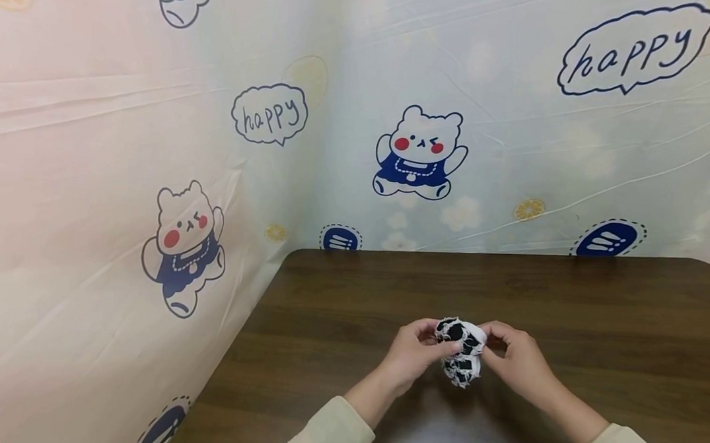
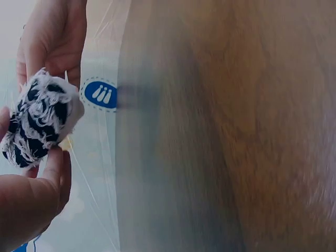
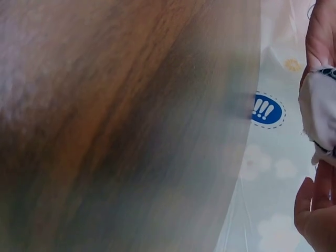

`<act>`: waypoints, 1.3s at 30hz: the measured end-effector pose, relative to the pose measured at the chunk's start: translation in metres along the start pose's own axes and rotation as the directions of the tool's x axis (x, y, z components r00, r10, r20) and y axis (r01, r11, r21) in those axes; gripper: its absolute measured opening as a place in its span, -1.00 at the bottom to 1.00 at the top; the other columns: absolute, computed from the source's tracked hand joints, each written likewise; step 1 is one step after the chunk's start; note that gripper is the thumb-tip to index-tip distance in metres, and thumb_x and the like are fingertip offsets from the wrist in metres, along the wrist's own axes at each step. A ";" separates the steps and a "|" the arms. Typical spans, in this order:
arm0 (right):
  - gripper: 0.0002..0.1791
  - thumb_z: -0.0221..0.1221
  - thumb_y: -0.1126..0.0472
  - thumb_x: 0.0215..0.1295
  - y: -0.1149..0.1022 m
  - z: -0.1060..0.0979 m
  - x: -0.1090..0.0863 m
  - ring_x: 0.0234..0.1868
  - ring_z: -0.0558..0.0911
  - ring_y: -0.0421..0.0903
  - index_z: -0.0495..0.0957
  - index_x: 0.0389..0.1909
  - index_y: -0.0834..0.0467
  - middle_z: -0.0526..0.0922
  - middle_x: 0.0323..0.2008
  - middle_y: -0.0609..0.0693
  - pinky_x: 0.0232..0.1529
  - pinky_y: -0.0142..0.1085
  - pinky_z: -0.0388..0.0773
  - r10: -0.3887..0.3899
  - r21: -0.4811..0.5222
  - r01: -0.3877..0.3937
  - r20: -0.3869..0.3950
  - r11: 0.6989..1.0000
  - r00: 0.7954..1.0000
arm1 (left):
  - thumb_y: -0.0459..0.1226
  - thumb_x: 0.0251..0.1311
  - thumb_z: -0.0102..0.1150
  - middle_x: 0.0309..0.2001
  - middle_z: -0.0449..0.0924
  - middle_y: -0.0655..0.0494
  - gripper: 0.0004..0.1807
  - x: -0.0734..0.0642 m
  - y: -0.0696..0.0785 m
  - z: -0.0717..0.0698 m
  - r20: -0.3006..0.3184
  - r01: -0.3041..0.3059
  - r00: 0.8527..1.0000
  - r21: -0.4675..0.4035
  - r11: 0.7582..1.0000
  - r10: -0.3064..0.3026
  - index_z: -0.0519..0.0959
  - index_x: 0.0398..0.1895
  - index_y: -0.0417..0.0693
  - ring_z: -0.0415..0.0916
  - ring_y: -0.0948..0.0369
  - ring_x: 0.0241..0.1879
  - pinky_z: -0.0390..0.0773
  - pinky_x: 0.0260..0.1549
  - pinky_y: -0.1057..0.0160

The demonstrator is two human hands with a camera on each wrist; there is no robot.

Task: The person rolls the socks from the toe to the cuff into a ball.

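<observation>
A small, bulky black-and-white cloth piece (image 1: 463,373), shaggy with loose white threads, is held up above the table between both hands. My left hand (image 1: 411,353) grips its left side, the thumb lying across the front and the fingers behind. With thumb and forefinger my right hand (image 1: 518,364) pinches the smoother white edge. The left wrist view shows the cloth (image 2: 44,118) threaded side out, gripped from below by the left hand (image 2: 37,199). In the right wrist view its plain white side (image 3: 320,107) shows, partly cut off by the frame, over the right hand (image 3: 317,215).
A dark brown wooden table (image 1: 352,294) with rounded corners lies under the hands. Pale printed curtains rise along its left side (image 1: 95,170) and behind its far edge (image 1: 513,142), with cartoon bears and speech bubbles on them.
</observation>
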State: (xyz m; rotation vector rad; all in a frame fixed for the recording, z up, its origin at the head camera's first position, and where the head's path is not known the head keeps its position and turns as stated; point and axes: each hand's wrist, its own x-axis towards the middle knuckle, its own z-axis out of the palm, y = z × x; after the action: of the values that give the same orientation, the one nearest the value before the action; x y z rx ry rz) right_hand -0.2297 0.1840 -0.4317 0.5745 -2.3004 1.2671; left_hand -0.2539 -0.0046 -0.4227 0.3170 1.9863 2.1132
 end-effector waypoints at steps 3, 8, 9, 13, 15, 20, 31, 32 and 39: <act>-0.73 0.24 0.59 -0.03 -0.001 0.001 0.000 -0.38 0.59 -0.30 0.58 -0.42 0.15 0.65 -0.40 -0.09 -0.34 -0.31 0.58 0.029 -0.011 -0.029 -0.017 1.000 0.999 | -0.40 0.06 0.33 -0.30 0.60 0.09 -0.65 -0.002 0.000 0.003 -0.006 0.000 1.000 0.020 1.000 0.000 0.59 -0.05 -0.28 0.57 0.26 -0.34 0.57 -0.33 0.28; -0.74 0.25 0.58 -0.02 -0.001 0.002 -0.001 -0.38 0.57 -0.28 0.59 -0.43 0.15 0.63 -0.39 -0.10 -0.35 -0.31 0.56 0.072 -0.030 -0.073 -0.028 0.997 0.997 | -0.30 0.23 0.21 -0.22 0.55 0.01 -0.65 -0.005 -0.001 0.007 0.024 0.086 0.996 -0.050 0.995 -0.085 0.54 0.10 -0.10 0.57 0.15 -0.36 0.61 -0.46 0.04; -0.74 0.25 0.57 -0.01 -0.001 0.002 -0.001 -0.38 0.56 -0.28 0.59 -0.43 0.15 0.63 -0.39 -0.10 -0.34 -0.32 0.56 0.078 -0.030 -0.078 -0.026 0.996 0.997 | -0.29 0.25 0.18 -0.19 0.54 -0.01 -0.65 -0.005 -0.001 0.008 0.036 0.098 0.995 -0.067 0.993 -0.096 0.53 0.12 -0.08 0.57 0.11 -0.34 0.61 -0.47 0.01; -0.76 0.25 0.56 0.02 0.001 -0.001 0.000 -0.36 0.56 -0.29 0.60 -0.41 0.15 0.63 -0.40 -0.11 -0.32 -0.36 0.54 0.092 -0.017 -0.092 0.008 0.996 0.996 | -0.29 0.31 0.11 -0.14 0.49 -0.03 -0.64 -0.005 0.000 0.007 0.058 0.109 0.993 -0.079 0.991 -0.104 0.48 0.17 -0.07 0.57 0.06 -0.27 0.60 -0.48 -0.04; -0.77 0.26 0.55 0.05 0.002 -0.003 0.001 -0.35 0.57 -0.29 0.61 -0.40 0.15 0.64 -0.40 -0.11 -0.30 -0.36 0.54 0.088 0.005 -0.089 0.042 0.996 0.995 | -0.30 0.32 0.08 -0.12 0.50 -0.03 -0.64 -0.005 0.001 0.005 0.059 0.097 0.994 -0.062 0.993 -0.093 0.47 0.18 -0.08 0.57 0.05 -0.27 0.60 -0.50 -0.04; -0.85 0.24 0.48 0.14 0.006 -0.012 0.003 -0.34 0.58 -0.28 0.60 -0.32 0.19 0.64 -0.38 -0.11 -0.31 -0.39 0.53 0.064 0.118 -0.085 0.165 0.989 0.984 | -0.32 0.33 0.06 -0.10 0.53 -0.02 -0.65 -0.002 0.002 0.001 0.055 0.081 0.995 -0.047 0.996 -0.078 0.48 0.17 -0.09 0.57 0.05 -0.24 0.59 -0.50 -0.06; -0.88 0.06 0.48 0.30 0.010 -0.024 0.008 -0.30 0.55 -0.24 0.51 -0.18 0.34 0.60 -0.32 -0.03 -0.31 -0.32 0.52 -0.021 0.346 -0.125 0.391 0.930 0.920 | -0.32 0.32 0.08 -0.18 0.52 -0.01 -0.67 0.001 0.003 -0.004 0.054 0.083 0.995 -0.048 0.995 -0.081 0.51 0.13 -0.12 0.55 0.12 -0.28 0.60 -0.47 -0.02; -0.87 0.03 0.48 0.32 0.010 -0.024 0.008 -0.29 0.55 -0.24 0.50 -0.18 0.33 0.60 -0.32 -0.03 -0.29 -0.32 0.51 -0.030 0.355 -0.127 0.406 0.926 0.913 | -0.32 0.32 0.08 -0.19 0.52 -0.01 -0.68 0.002 0.002 -0.004 0.054 0.081 0.995 -0.045 0.996 -0.078 0.51 0.13 -0.13 0.56 0.12 -0.29 0.60 -0.47 -0.01; -0.85 -0.01 0.49 0.30 0.007 -0.022 0.007 -0.29 0.52 -0.27 0.50 -0.22 0.28 0.57 -0.34 -0.08 -0.28 -0.36 0.46 -0.022 0.326 -0.107 0.369 0.939 0.929 | -0.31 0.32 0.08 -0.20 0.54 0.01 -0.67 0.002 0.003 -0.005 0.058 0.073 0.996 -0.041 0.997 -0.070 0.51 0.13 -0.12 0.56 0.14 -0.32 0.60 -0.47 0.03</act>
State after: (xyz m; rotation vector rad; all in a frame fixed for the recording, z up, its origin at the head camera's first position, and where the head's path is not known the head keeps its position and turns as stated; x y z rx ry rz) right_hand -0.2355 0.2049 -0.4216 0.9569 -2.4056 1.7249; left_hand -0.2573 -0.0087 -0.4197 0.2902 1.8892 2.0769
